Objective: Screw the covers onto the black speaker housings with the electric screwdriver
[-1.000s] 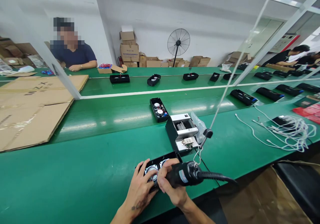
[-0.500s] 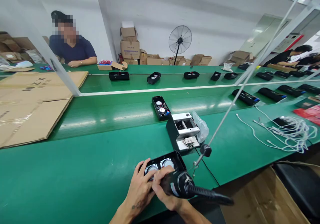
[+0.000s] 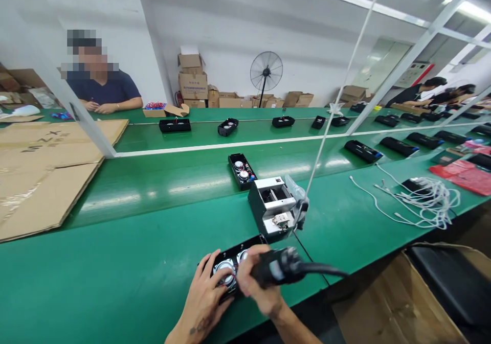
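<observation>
Right hand (image 3: 263,280) wraps black corded tool (image 3: 278,268); working tip hidden. Open black housing (image 3: 249,243) lies just beyond and left of that grip, long axis slanting away rightward. Left hand (image 3: 203,293) nearer, clasping its left end.

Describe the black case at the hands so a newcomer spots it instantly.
Find the green bench, then the silver-and-black machine on it. Nearer the camera lies an open black case with round speakers. Unlike other cases, it has the left hand on it and the right hand holding a black corded tool over it.
</observation>
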A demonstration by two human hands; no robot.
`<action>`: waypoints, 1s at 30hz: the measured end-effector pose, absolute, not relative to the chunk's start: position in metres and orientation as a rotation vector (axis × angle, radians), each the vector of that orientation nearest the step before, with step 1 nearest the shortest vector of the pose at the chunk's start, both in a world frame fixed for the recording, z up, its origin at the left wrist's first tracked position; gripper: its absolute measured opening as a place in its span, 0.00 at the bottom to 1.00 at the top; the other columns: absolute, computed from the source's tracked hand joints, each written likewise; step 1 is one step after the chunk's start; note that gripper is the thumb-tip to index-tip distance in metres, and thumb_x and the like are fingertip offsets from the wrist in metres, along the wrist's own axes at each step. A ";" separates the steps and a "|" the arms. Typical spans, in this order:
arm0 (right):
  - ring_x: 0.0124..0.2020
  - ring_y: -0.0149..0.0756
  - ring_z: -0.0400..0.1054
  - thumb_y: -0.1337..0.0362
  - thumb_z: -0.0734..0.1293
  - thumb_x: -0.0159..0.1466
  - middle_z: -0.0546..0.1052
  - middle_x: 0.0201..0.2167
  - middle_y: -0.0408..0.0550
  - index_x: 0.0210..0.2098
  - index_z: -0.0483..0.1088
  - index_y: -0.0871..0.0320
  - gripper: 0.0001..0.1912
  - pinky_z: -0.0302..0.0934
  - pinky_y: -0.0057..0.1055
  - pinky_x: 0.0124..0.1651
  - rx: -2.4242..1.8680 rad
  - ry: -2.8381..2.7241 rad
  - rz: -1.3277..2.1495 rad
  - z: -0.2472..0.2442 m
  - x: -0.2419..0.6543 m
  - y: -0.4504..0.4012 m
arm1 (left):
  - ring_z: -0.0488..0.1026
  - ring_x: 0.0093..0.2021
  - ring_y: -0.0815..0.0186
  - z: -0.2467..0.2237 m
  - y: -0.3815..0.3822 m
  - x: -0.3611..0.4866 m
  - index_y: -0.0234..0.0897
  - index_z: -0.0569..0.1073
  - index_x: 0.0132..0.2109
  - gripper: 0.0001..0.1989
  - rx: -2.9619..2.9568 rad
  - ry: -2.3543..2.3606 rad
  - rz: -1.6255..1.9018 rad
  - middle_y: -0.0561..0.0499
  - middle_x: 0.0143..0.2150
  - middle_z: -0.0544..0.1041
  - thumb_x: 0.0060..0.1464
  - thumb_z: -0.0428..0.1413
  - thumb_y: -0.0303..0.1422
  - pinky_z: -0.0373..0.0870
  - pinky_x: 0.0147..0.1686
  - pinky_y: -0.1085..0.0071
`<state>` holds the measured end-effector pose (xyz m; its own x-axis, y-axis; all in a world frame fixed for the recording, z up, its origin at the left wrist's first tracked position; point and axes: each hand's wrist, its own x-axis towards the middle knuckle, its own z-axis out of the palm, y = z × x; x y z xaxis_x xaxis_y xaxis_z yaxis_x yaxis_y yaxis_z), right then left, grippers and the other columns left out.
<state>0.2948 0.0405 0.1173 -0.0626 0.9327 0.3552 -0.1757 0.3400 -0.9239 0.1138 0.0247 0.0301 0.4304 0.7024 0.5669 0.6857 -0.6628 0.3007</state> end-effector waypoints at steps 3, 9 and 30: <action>0.16 0.30 0.58 0.60 0.69 0.69 0.63 0.18 0.29 0.52 0.61 0.47 0.15 0.58 0.29 0.23 -0.670 -0.952 0.868 0.141 0.328 0.071 | 0.59 0.72 0.50 0.036 0.018 0.091 0.43 0.75 0.30 0.10 2.652 1.302 1.039 0.56 0.51 0.81 0.57 0.66 0.34 0.52 0.72 0.52; 0.18 0.31 0.65 0.60 0.75 0.61 0.72 0.18 0.30 0.45 0.63 0.54 0.19 0.64 0.35 0.34 -1.003 -0.918 0.407 0.146 0.394 0.136 | 0.55 0.75 0.52 0.037 0.007 0.071 0.41 0.75 0.37 0.04 2.665 1.360 1.062 0.50 0.56 0.80 0.59 0.61 0.27 0.42 0.76 0.49; 0.17 0.30 0.63 0.58 0.75 0.64 0.70 0.18 0.30 0.48 0.66 0.54 0.19 0.61 0.31 0.27 -0.967 -0.956 0.556 0.152 0.405 0.126 | 0.79 0.50 0.53 0.060 0.032 0.114 0.43 0.75 0.48 0.16 2.723 1.412 0.912 0.55 0.38 0.83 0.68 0.56 0.50 0.57 0.69 0.46</action>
